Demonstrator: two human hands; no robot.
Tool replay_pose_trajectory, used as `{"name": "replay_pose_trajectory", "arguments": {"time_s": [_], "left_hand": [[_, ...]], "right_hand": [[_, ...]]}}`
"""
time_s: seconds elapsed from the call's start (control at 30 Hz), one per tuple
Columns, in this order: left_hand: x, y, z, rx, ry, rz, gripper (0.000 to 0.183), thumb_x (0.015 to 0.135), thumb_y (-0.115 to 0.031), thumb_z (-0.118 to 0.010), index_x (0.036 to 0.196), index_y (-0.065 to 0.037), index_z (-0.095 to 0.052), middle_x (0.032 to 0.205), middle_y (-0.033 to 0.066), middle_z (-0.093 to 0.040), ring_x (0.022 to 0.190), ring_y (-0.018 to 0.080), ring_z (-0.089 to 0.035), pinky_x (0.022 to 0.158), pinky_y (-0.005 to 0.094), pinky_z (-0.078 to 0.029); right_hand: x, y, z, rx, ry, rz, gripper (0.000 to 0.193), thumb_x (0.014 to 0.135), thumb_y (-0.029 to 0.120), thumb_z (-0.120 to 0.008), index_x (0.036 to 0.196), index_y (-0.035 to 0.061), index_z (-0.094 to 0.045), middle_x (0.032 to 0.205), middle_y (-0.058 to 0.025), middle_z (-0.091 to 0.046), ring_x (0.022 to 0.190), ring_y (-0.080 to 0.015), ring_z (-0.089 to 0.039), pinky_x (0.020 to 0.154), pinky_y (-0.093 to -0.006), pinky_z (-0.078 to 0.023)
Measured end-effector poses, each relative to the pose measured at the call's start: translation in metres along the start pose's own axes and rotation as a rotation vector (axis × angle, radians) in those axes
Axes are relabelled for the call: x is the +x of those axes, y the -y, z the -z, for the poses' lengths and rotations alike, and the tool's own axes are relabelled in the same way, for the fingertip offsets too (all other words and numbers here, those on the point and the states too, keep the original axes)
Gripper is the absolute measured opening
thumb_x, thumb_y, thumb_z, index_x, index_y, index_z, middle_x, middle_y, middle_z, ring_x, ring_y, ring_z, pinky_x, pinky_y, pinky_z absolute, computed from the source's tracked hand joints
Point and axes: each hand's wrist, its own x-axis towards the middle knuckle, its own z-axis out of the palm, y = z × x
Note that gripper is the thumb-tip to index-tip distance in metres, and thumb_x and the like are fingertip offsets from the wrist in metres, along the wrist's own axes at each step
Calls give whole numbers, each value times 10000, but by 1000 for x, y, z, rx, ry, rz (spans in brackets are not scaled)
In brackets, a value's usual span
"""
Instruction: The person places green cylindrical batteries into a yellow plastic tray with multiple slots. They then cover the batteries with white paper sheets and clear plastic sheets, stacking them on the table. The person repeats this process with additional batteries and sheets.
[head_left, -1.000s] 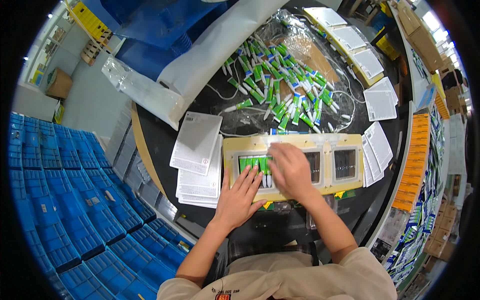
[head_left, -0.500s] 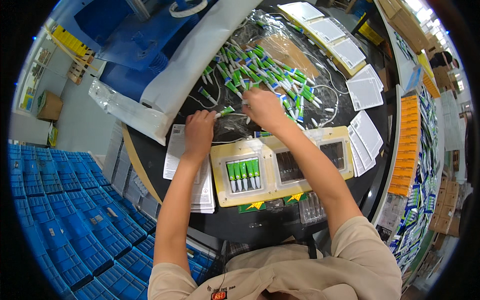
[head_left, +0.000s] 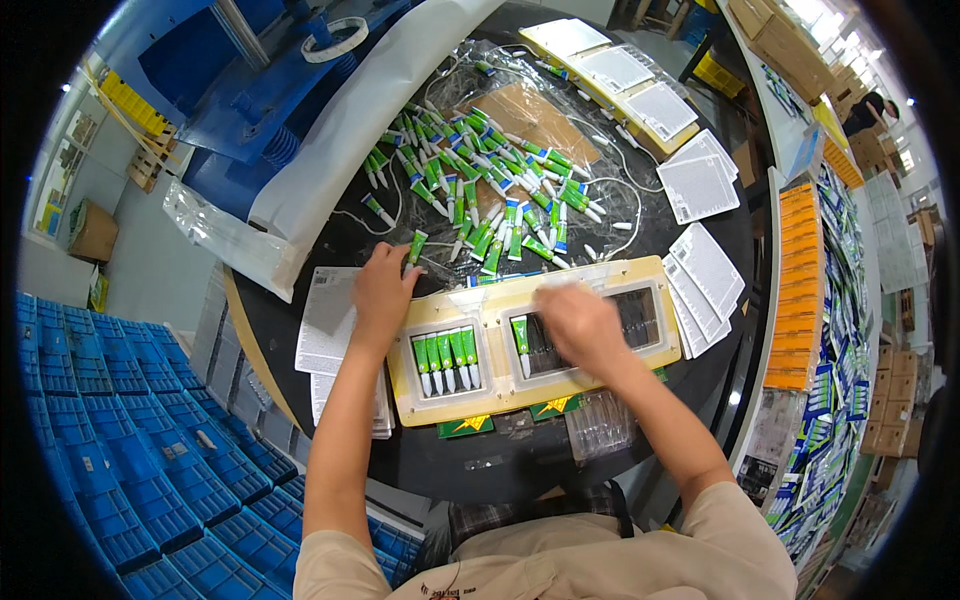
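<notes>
My left hand (head_left: 385,295) pinches a small green tube with a white cap (head_left: 416,246) at the upper left corner of a yellow frame (head_left: 450,408). Clear plastic trays sit in the frame's windows. In the left window stand several green tubes (head_left: 447,360), side by side with white caps toward me. One green tube (head_left: 521,345) lies at the left of the middle window, beside dark vacant slots. Over that window hovers my right hand (head_left: 583,325), its fingers smeared by motion, so whether it holds anything is unclear. Beyond the frame spreads a loose pile of similar tubes (head_left: 470,165).
Printed white cards lie in stacks left (head_left: 325,320) and right (head_left: 705,280) of the frame. A second yellow frame with cards (head_left: 650,105) stands at the far right. White sheeting (head_left: 330,140) borders the pile. Blue crates (head_left: 150,430) fill the lower left.
My right hand has come back from the pile to the middle window, where one tube now lies. The tube in my left hand has turned more upright. The view has shifted slightly.
</notes>
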Motion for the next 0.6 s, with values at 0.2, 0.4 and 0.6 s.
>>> {"name": "replay_pose_trajectory", "arguments": {"time_s": [0.2, 0.4, 0.6], "left_hand": [[-23, -39, 23, 15, -209, -127, 296, 902, -145, -703, 1186, -60, -689, 905, 111, -647, 785, 312, -665, 680, 430, -539], [-135, -152, -1, -56, -159, -401, 359, 826, -55, -775, 1175, -6, -707, 681, 62, -592, 608, 220, -600, 576, 366, -494], [-138, -160, -29, 24, -238, -351, 167, 847, -172, -732, 940, -39, -691, 714, 23, -526, 658, 184, -562, 606, 338, -407]], "right_hand": [[83, -58, -18, -341, 447, -478, 189, 821, 210, -759, 905, 45, -721, 874, -159, -682, 861, -334, -667, 753, -447, -545], [26, -40, 14, -126, -70, -251, 180, 871, 167, -731, 988, 31, -712, 832, -130, -664, 821, -330, -648, 727, -449, -532], [-65, 28, 51, 10, -29, -295, 231, 836, 74, -762, 1058, 23, -723, 808, -120, -639, 752, -307, -627, 663, -410, -505]]}}
